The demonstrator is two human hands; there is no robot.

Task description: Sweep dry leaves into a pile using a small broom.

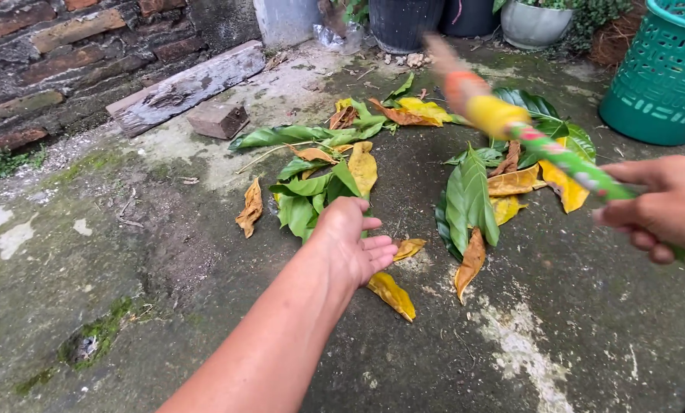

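Green and yellow fallen leaves lie scattered in two loose heaps on the damp, mossy grey concrete ground, directly ahead of the person and just beyond the left hand. That hand is stretched forward, palm turned inward, fingers loosely spread and holding nothing; its fingertips hover beside a curled yellow leaf at the near edge of the left heap, with another yellow leaf just below the wrist. Whether it touches a leaf cannot be told. The right hand is closed around a long stick wrapped in green, yellow and orange bands, blurred in the frame. The stick's long axis runs diagonally from the right hand, up and to the left, crossing over the right heap of leaves toward the dark pots at the back. Left hand is nearer the left heap; the stick covers the right one. A teal perforated plastic basket stands at far right, well apart from both heaps. A weathered brick wall and a loose wooden plank border the left side.
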